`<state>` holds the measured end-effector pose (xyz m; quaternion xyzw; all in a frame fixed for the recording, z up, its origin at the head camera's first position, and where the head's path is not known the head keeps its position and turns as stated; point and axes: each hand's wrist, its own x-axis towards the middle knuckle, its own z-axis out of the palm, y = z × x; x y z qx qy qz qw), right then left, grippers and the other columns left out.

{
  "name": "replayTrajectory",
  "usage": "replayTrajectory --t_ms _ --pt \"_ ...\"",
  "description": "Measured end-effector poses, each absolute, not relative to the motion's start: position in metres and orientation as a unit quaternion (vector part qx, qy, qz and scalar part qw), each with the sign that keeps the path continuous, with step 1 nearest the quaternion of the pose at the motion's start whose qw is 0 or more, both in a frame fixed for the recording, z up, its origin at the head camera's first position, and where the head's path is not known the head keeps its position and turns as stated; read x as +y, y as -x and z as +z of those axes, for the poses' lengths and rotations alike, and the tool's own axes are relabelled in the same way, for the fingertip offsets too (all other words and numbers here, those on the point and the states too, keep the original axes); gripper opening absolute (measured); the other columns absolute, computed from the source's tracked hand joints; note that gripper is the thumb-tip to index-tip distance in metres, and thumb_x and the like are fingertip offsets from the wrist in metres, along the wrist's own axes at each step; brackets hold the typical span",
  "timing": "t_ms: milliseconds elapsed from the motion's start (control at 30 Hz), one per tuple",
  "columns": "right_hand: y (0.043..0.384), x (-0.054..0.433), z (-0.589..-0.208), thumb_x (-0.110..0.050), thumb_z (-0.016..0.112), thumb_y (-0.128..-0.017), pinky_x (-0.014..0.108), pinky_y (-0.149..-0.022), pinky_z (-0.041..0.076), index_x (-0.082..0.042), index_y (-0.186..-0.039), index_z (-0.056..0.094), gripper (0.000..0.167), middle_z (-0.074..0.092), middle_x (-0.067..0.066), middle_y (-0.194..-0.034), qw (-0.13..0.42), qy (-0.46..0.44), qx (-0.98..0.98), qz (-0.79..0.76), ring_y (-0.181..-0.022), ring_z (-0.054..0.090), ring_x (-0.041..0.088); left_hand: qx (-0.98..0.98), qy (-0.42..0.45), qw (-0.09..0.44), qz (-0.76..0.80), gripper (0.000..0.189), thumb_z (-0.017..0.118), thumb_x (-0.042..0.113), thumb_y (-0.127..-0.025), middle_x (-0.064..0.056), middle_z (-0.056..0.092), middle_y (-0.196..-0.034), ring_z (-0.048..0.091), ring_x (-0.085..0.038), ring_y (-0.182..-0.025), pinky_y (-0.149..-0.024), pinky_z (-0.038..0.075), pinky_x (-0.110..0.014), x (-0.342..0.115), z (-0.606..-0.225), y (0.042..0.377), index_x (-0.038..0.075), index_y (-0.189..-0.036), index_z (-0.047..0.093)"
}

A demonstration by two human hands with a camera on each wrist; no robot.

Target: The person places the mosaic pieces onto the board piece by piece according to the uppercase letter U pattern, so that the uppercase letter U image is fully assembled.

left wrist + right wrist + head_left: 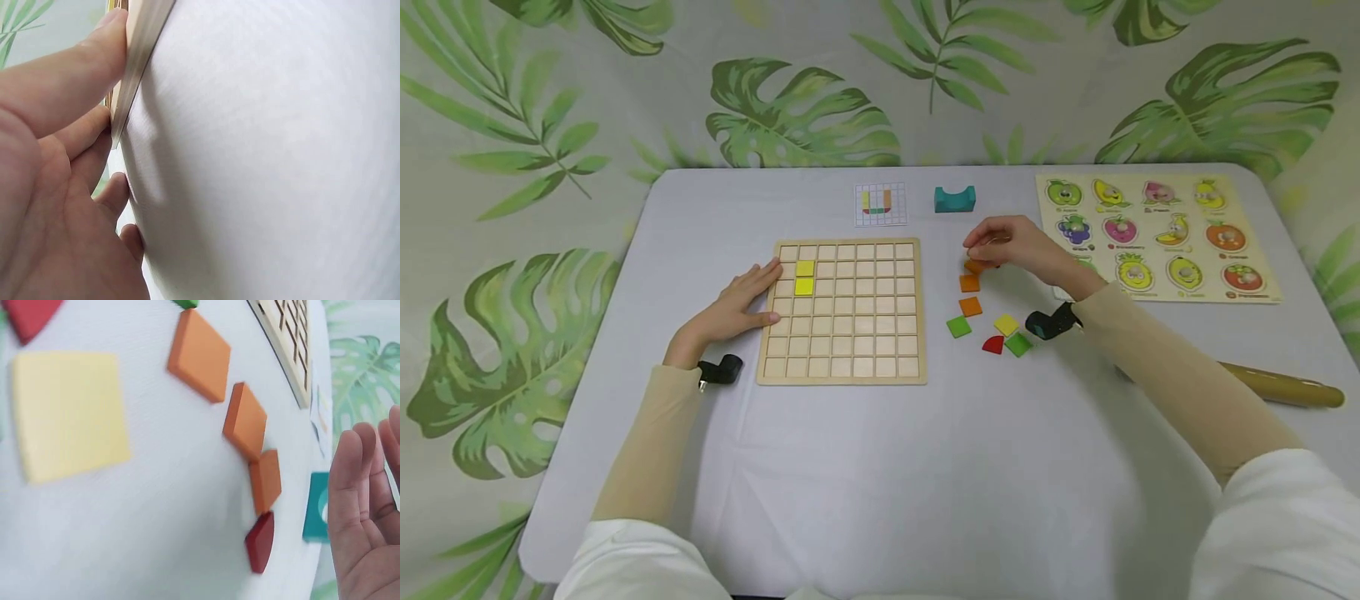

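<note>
My left hand (730,308) rests along the left side of a wooden grid board (842,382), thumb and fingertips touching its edge. In the left wrist view the thumb (81,75) lies against the board's rim. Two yellow square tiles (805,277) sit in the board's upper-left cells. Right of the board, my right hand (1018,246) hovers over a short line of orange tiles (970,307). Its fingers are loosely bent, and no piece shows in them. A dark red piece (260,542) lies at the end of the orange line in the right wrist view.
Nearer me lie green tiles (958,327), a yellow tile (1006,324) and a red quarter-circle (993,344). Behind the board are a pattern card (881,218) and a teal arch block (955,200). A fruit puzzle board (1210,283) and a brown rod (1292,389) are at right.
</note>
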<state>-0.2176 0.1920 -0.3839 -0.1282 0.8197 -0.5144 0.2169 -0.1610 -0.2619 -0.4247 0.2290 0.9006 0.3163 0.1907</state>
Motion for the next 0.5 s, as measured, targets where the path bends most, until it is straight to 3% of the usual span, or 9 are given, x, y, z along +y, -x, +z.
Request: replayTrajectory --t_ms 133,333,500 --pt "0.206 0.209 -0.379 -0.019 0.064 -0.093 0.035 -0.083 0.053 0.007 -0.113 0.059 0.033 0.062 0.022 -0.107 0.222 0.118 0.812 -0.527 -0.094 0.059 0.036 0.902 -0.226 0.19 0.315 0.078 0.061 0.02 -0.095 -0.011 0.002 -0.16 -0.007 -0.033 -0.144 -0.112 -0.007 -0.052 -0.262 -0.426 0.161 0.003 -0.153 0.011" --pt "0.189 0.229 -0.377 -0.018 0.063 -0.094 0.032 -0.083 0.053 0.006 -0.115 0.059 0.032 0.06 0.022 -0.113 0.238 0.097 0.814 -0.521 -0.1 0.057 0.036 0.901 -0.226 0.19 0.318 0.078 0.061 0.02 -0.095 -0.011 0.002 -0.16 -0.007 -0.033 -0.144 -0.112 -0.007 -0.052 -0.262 -0.426 0.161 0.002 -0.153 0.011" --pt "0.173 0.235 -0.38 -0.008 0.06 -0.094 0.029 -0.082 0.052 0.006 -0.115 0.059 0.025 0.06 0.021 -0.109 0.244 0.086 0.817 -0.515 -0.098 0.056 0.033 0.901 -0.227 0.189 0.318 0.078 0.061 0.02 -0.095 -0.012 0.002 -0.16 -0.007 -0.033 -0.144 -0.112 -0.006 -0.053 -0.262 -0.427 0.162 0.002 -0.153 0.012"
